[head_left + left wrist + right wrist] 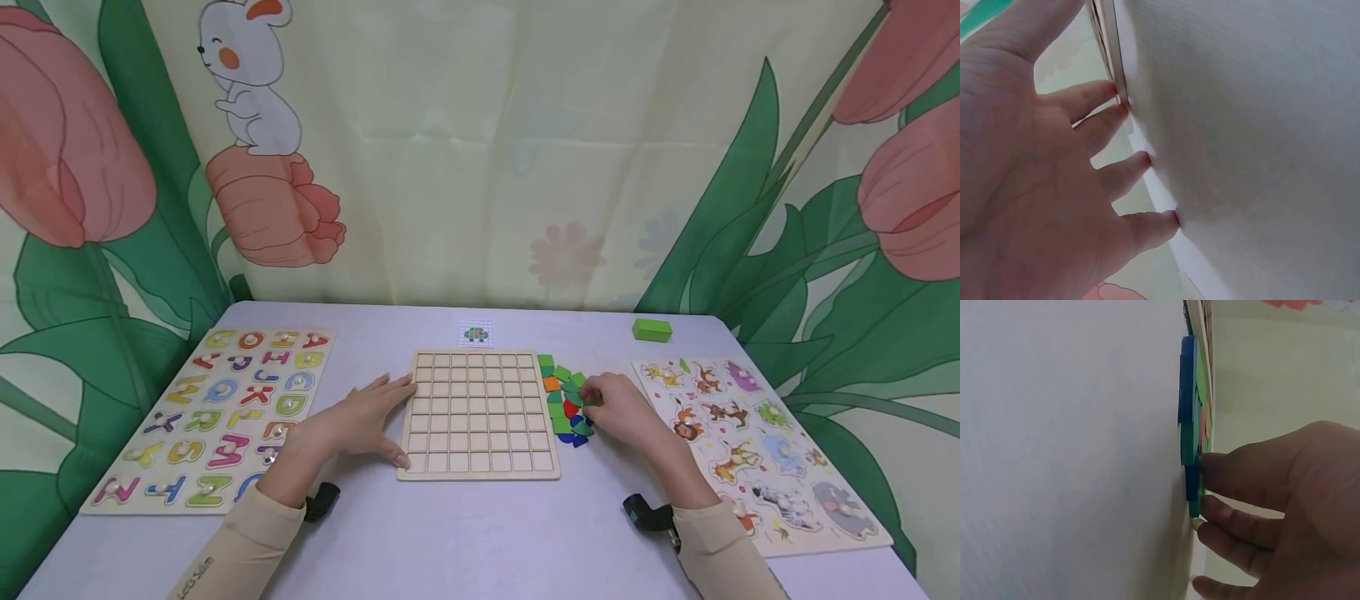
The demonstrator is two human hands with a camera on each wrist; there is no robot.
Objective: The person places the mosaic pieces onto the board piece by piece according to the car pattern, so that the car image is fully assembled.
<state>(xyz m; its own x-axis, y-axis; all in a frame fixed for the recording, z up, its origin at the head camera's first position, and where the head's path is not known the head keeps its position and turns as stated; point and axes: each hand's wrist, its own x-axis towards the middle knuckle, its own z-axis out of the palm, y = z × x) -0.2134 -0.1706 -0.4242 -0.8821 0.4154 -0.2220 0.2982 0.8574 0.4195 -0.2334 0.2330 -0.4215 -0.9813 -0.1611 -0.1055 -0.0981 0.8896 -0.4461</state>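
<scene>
Sleeves: two beige cuffs (232, 542) enter from the bottom, each with a black wrist camera (647, 512), leaving fingers and palms bare.
Surface: a pale, smooth cloth-like top (480, 542) carries everything here.
Left hand: the left hand (367, 417) has its fingers spread apart, thumb at the near left corner of the grid and fingertips along its left edge, probably to keep it from sliding.
Right hand: the right hand (618, 408) bends over the outer side of the pieces, thumb and fingers touching them; whether one is clamped between them I cannot tell.
Grid: a light wooden grid (476, 417) of square cells lies flat in the middle, between the hands, likely so both can reach it.
Pieces: green, blue, red and orange pieces (557, 410) lie loosely heaped just beside the grid's right edge, seemingly there to suit the right hand.
Letter board: a board of colourful letters (135, 508) lies at the left, partly behind the left forearm.
Animal board: a board of animal pictures (810, 542) lies at the right; both boards seem set aside to leave the middle for handwork.
Card: a small card (476, 333) with a mostly green figure lies just beyond the grid, apparently for easy glancing.
Block: a bright green block (652, 331) sits near the far right corner.
Curtain: behind hangs a printed curtain (420, 192) with tulips and a white rabbit (255, 92).
</scene>
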